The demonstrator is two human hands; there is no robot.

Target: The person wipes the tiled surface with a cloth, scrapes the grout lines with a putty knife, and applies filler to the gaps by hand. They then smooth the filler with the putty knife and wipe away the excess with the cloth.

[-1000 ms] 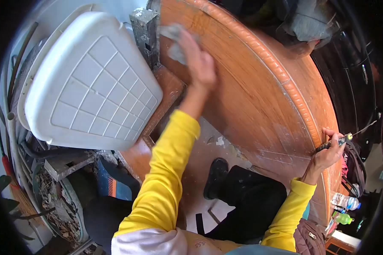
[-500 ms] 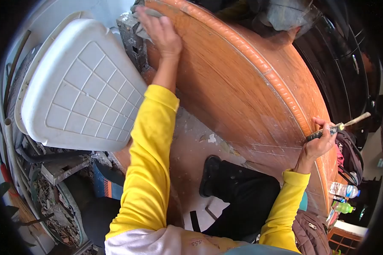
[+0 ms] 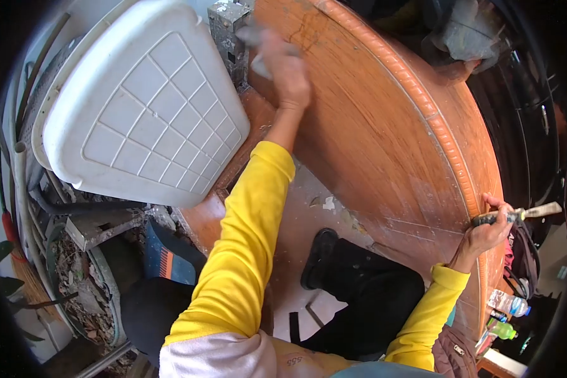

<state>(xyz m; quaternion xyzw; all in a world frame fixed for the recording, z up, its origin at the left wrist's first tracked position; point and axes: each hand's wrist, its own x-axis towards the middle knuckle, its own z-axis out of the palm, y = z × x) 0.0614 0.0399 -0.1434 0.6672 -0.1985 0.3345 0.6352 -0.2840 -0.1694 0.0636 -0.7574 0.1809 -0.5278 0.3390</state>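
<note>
My left hand is up near the top, blurred, with its fingers closed over a grey rag. The rag lies against the curved wood-look panel, beside a scuffed metal post. Over at the right edge of that panel, my right hand rests on the ridged orange trim. Its fingers are wrapped around a scraper with a dark handle and a pale, narrow blade pointing right.
A white plastic lid-like piece stands at left. Below it are a planter of dry leaves and a blue dustpan-like piece. Bottles and a bag sit at lower right; dark glossy bodywork is behind the panel.
The left hand with the rag has come down the panel, away from the post's top. The right hand sits in about the same place on the trim, and the view has shifted slightly.
</note>
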